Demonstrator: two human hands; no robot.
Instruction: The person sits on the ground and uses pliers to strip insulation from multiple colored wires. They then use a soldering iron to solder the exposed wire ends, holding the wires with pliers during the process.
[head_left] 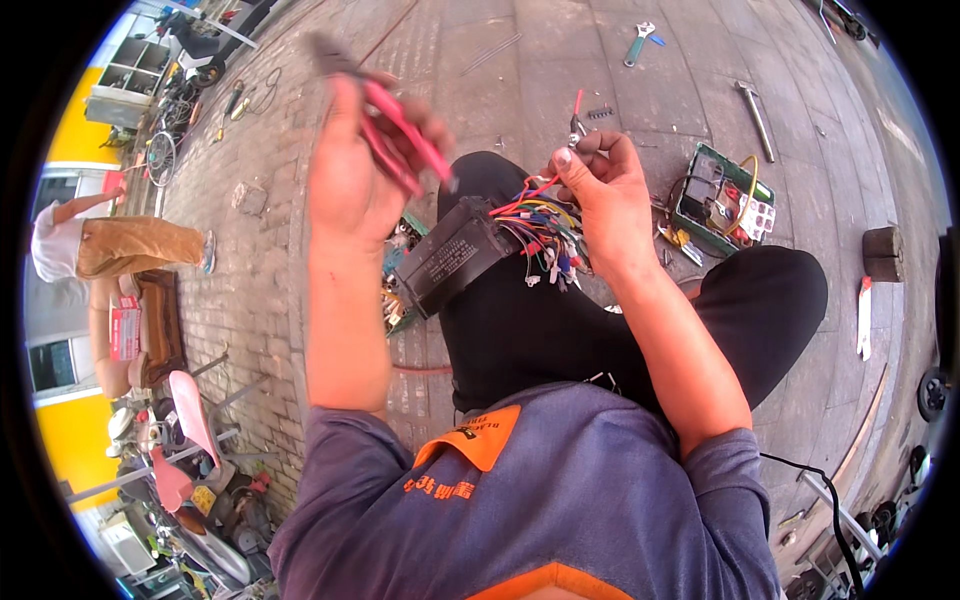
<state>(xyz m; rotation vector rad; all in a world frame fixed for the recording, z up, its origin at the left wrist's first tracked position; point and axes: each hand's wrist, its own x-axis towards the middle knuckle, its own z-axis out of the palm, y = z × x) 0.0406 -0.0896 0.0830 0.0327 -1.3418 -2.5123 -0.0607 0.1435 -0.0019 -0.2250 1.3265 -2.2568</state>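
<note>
My left hand (365, 170) is raised at the upper left, closed round red-handled pliers (408, 128) whose dark jaws are blurred by motion. A black rectangular controller box (450, 262) lies tilted against my left thigh, between my forearms. Out of its end fans a bundle of coloured wires (545, 222) with small connectors at the tips. My right hand (608, 195) pinches a red wire (541, 188) from that bundle between thumb and fingers. Above those fingertips a dark metal end and a short red piece (578, 103) stick up; their exact join is too small to make out.
Beyond my right knee stands a green crate (735, 235) of tools and parts. On the paving lie a hammer (757, 120) and an adjustable wrench (638, 45). A wooden block (883, 255) sits further right. At the left, another person (120, 245) stands near a brown armchair (158, 335).
</note>
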